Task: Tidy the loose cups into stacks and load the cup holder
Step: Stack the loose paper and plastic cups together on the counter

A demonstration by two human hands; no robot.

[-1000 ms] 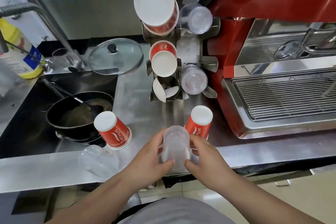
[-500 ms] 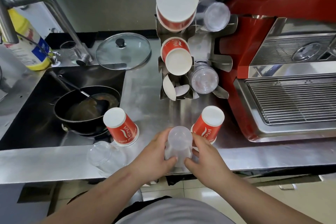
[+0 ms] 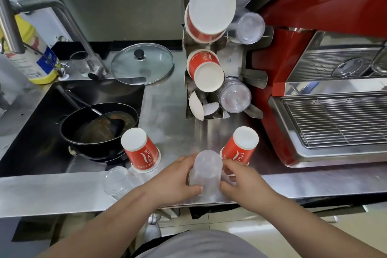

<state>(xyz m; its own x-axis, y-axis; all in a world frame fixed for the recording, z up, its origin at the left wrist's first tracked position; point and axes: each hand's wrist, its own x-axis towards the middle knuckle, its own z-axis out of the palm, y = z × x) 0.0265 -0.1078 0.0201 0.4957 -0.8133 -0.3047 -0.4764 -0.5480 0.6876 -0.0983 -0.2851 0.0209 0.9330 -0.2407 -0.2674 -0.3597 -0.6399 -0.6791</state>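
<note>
Steel counter (image 3: 167,98) spans mid frame. Both hands grasp a frosted plastic cup (image 3: 206,168), upside down at lower centre: left hand (image 3: 173,178) and right hand (image 3: 240,180) wrapped on either side. Red paper cups (image 3: 141,151) (image 3: 240,146) stand inverted beside it. Cup holder (image 3: 219,44) upper centre, loaded. Sink (image 3: 41,111) with pan at left; red coffee machine (image 3: 324,69) at right.
</note>
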